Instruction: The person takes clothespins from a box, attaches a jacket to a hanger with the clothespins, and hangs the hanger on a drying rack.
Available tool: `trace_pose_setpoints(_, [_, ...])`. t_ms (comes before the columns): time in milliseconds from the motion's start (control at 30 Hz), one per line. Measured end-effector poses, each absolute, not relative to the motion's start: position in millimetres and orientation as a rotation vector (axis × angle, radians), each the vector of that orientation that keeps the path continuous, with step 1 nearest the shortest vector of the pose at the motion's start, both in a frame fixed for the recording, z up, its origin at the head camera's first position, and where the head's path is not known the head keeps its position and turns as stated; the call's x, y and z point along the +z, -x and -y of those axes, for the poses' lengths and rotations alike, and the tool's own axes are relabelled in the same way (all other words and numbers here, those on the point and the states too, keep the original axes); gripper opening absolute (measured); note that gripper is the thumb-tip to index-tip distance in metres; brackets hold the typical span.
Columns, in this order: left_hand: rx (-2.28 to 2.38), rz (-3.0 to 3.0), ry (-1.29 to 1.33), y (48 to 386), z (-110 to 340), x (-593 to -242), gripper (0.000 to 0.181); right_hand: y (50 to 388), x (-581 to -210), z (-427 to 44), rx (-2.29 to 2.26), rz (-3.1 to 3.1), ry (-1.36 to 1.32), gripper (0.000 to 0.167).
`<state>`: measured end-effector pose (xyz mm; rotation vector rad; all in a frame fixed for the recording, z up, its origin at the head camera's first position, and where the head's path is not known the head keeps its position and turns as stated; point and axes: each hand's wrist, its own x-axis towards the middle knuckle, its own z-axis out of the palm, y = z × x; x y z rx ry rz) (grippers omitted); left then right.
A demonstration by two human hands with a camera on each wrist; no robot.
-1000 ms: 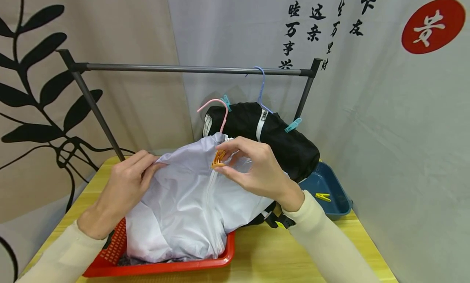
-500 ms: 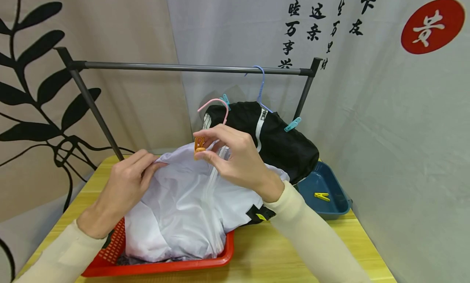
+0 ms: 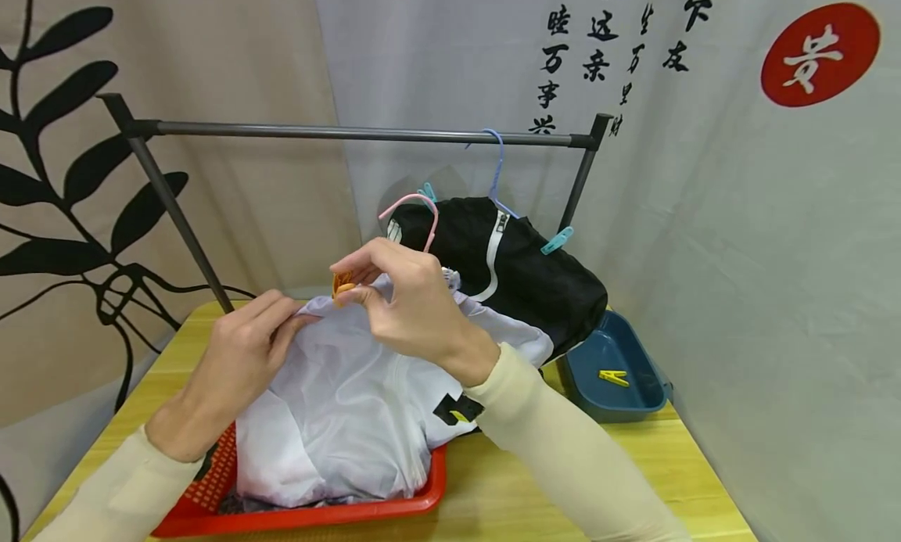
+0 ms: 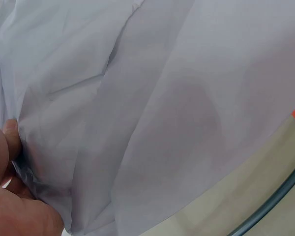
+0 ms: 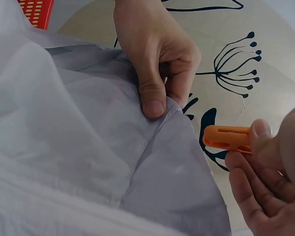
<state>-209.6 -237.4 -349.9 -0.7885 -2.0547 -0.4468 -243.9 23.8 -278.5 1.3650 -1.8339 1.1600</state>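
Note:
A white zip jacket on a pink hanger lies partly over a red basket. My left hand pinches the jacket's upper left edge between thumb and fingers; the left wrist view shows the thumb and fingers at the cloth. Between the thumb and fingers of my right hand is an orange clothespin, just right of the left hand and close above the jacket's edge. In the right wrist view the clothespin is apart from the cloth.
A dark clothes rack spans the table. From its bar a blue hanger carries a black garment with a teal clothespin. At right, a blue tray holds a yellow clothespin.
My right hand has moved left with the orange clothespin, from near the jacket's zip toward my left hand. The left hand keeps its pinch on the jacket's edge.

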Motion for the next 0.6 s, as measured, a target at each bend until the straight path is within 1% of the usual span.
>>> trace_pose_setpoints(67, [-0.458,2.042,0.793,210,237,-350,0.044,243,-278,-19,1.155,1.833,-1.366,0.016])
trace_pose_setpoints(133, [-0.466,2.030,0.797,211,236,-351,0.048,242,-277,-16,1.150,1.835,-1.364,0.014])
trace_pose_setpoints(600, [-0.420,1.971,0.836,212,230,-348,0.053,240,-276,-5,0.965,1.962,-1.332,0.013])
